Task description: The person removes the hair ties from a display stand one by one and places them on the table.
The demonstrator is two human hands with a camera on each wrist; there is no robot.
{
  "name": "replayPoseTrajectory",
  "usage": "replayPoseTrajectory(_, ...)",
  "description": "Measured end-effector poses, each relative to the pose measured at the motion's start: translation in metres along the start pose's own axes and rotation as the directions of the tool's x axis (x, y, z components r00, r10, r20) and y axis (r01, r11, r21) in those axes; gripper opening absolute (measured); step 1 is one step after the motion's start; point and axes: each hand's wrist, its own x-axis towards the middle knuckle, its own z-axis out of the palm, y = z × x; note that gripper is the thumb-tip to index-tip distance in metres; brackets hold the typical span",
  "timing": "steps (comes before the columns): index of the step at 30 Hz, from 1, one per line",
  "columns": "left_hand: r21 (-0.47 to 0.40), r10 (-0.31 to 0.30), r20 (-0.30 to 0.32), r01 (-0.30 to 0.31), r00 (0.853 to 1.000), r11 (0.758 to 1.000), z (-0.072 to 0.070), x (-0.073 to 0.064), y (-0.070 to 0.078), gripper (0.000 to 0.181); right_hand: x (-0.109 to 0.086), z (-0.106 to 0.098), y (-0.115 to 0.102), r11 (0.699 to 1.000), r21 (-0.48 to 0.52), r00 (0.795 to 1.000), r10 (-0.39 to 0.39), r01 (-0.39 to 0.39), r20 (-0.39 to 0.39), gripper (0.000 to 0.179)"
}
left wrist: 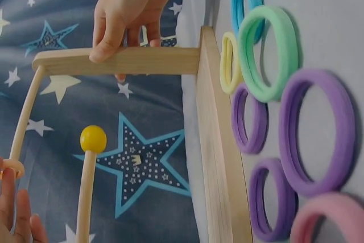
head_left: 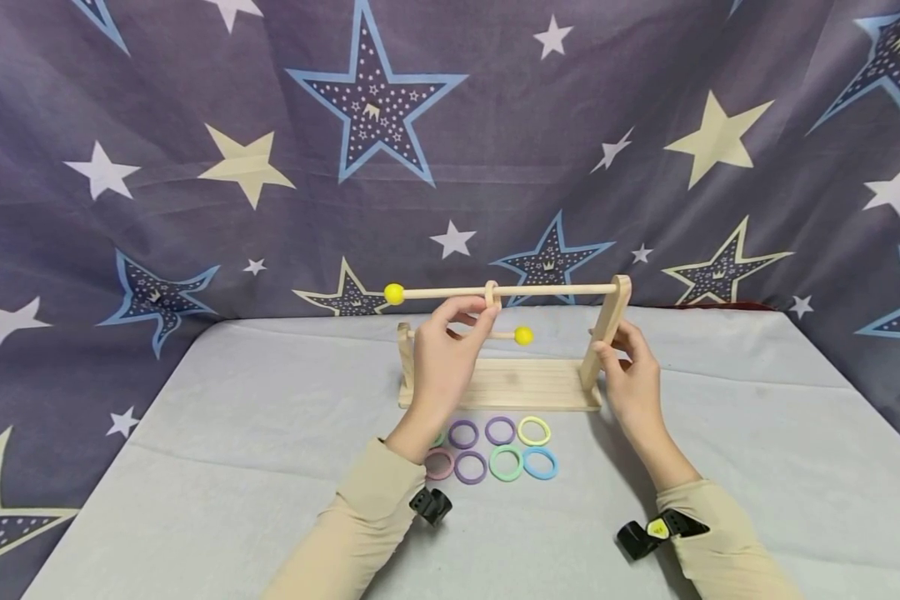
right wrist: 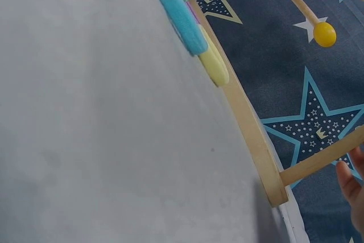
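Observation:
A peach-coloured ring (head_left: 492, 288) sits around the upper rod (head_left: 555, 290) of a wooden stand, partway along it. My left hand (head_left: 444, 358) pinches this ring between thumb and fingers. The rod runs from the tall right post (head_left: 607, 329) to a yellow ball (head_left: 393, 293) at its free left end. My right hand (head_left: 633, 379) grips the tall post, thumb on the near side and fingers behind. Below, a shorter rod with a yellow ball (head_left: 523, 335) comes from the low left post (head_left: 406, 358); my left hand partly hides it.
In front of the stand's base (head_left: 525, 387) lie two rows of rings: several purple (left wrist: 289, 135), a mint green (left wrist: 289, 55), a blue (right wrist: 182, 18), a yellow (right wrist: 213, 64) and a pink (left wrist: 321, 202). Another green one is partly behind my left wrist. A star-patterned cloth (head_left: 450, 192) hangs behind.

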Motion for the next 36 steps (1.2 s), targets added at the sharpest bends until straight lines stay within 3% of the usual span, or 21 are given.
replayPoseTrajectory(10, 0.148, -0.026, -0.077, 0.037, 0.997, 0.988, -0.021, 0.002, -0.006, 0.017, 0.001, 0.000, 0.000, 1.000, 0.000, 1.000, -0.003, 0.003, 0.001, 0.041)
replayPoseTrajectory(26, 0.179, -0.061, -0.154, 0.089, 0.986, 0.980, -0.046, 0.002, -0.013, 0.016, 0.001, 0.001, 0.000, 1.000, 0.012, 1.000, -0.020, 0.020, 0.004, 0.040)
replayPoseTrajectory(36, 0.195, -0.052, -0.180, 0.087, 0.982, 0.977, -0.059, 0.001, -0.019, 0.014, 0.000, 0.000, -0.001, 1.000, 0.008, 1.000, -0.015, 0.015, 0.004, 0.041)
